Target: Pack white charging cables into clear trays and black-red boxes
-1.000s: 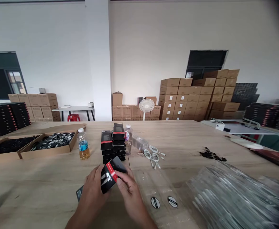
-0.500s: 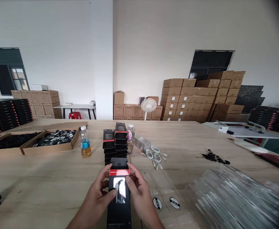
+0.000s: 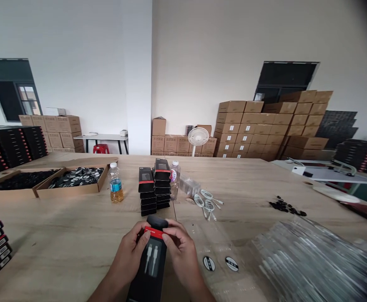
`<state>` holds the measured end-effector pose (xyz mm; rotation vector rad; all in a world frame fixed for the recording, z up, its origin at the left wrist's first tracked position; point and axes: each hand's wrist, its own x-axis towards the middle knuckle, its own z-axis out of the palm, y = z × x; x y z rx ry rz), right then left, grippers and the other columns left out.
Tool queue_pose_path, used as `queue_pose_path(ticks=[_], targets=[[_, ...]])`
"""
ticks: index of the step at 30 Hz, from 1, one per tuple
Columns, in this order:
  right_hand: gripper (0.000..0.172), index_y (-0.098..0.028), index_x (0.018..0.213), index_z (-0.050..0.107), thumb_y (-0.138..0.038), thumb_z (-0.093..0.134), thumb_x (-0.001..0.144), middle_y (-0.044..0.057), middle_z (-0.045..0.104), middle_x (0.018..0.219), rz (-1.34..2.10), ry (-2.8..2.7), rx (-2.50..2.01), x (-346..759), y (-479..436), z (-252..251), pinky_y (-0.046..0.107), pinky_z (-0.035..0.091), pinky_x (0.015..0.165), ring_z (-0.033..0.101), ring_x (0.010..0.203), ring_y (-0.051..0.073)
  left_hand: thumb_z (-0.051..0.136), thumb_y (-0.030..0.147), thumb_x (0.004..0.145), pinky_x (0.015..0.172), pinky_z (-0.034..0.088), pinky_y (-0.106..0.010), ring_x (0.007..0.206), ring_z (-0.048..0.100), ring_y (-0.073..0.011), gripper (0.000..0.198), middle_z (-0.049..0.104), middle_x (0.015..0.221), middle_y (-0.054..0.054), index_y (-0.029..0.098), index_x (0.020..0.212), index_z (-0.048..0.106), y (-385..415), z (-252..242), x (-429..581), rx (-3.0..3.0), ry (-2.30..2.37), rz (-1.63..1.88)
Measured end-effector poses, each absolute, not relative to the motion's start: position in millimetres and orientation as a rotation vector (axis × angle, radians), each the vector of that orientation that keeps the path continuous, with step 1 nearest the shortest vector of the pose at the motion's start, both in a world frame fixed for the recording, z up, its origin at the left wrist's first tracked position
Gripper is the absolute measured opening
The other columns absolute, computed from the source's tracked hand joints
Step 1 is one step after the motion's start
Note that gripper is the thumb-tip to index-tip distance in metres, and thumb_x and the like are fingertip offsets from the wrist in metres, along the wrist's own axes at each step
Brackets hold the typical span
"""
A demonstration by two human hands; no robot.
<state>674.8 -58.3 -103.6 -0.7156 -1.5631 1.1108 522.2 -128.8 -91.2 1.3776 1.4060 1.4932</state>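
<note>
Gripping a black cable box (image 3: 150, 264) from both sides, the left hand (image 3: 131, 253) and right hand (image 3: 180, 251) are curled around its red-banded top end. The box is held just above the wooden table (image 3: 60, 235), in front of a stack of black boxes (image 3: 155, 186). Beyond that stack, cardboard cartons (image 3: 265, 126) are piled against the white wall.

The black retail box (image 3: 150, 262), gripped crosswise and tilted a second ago, is now held lengthwise, its red band away from the camera and its window with white cable facing up. The left hand (image 3: 130, 256) and right hand (image 3: 180, 251) are shifted up to its far end, fingertips pressed at the top flap.
</note>
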Motion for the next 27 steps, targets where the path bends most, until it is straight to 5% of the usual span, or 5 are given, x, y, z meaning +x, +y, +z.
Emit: queue_pose_path(ticks=[4, 7, 11, 27], targets=[[0.032, -0.023, 0.105, 0.066, -0.038, 0.072, 0.077, 0.002, 0.067, 0.085, 1.21, -1.54, -0.727, 676.8, -56.5, -102.0, 0.032, 0.052, 0.077, 0.064, 0.081, 0.02, 0.049, 0.047, 0.092, 0.073, 0.045, -0.029, 0.078, 0.057, -0.0186, 0.03, 0.064, 0.085, -0.001, 0.021, 0.103, 0.058, -128.3, -96.0, 519.9, 1.396, 1.393, 1.442], [0.028, -0.019, 0.081, 0.068, -0.046, 0.066, 0.082, 0.0, 0.061, 0.074, 1.237, -1.627, -0.761, 679.3, -55.0, -99.9, 0.028, 0.047, 0.067, 0.057, 0.07, 0.017, 0.047, 0.046, 0.093, 0.072, 0.044, -0.03, 0.076, 0.057, -0.0185, 0.031, 0.063, 0.084, 0.0, 0.023, 0.114, 0.049, -131.0, -100.0, 521.3, 1.383, 1.381, 1.401], [0.043, -0.019, 0.059, 0.054, -0.055, 0.066, 0.079, -0.005, 0.049, 0.058, 1.478, -1.557, -0.823, 681.3, -53.5, -100.2, 0.025, 0.036, 0.056, 0.044, 0.057, 0.011, 0.048, 0.043, 0.092, 0.069, 0.041, -0.03, 0.075, 0.057, -0.0194, 0.035, 0.062, 0.081, 0.0, 0.023, 0.121, 0.044, -135.7, -99.8, 523.5, 1.433, 1.45, 1.285], [0.03, -0.017, 0.073, 0.072, -0.043, 0.083, 0.064, -0.002, 0.067, 0.066, 1.673, -1.501, -0.853, 691.9, -53.8, -88.2, 0.026, 0.04, 0.06, 0.055, 0.062, 0.014, 0.052, 0.038, 0.091, 0.072, 0.045, -0.03, 0.08, 0.06, -0.0192, 0.039, 0.067, 0.088, -0.001, 0.023, 0.127, 0.052, -142.6, -87.2, 525.7, 1.514, 1.437, 1.16]])
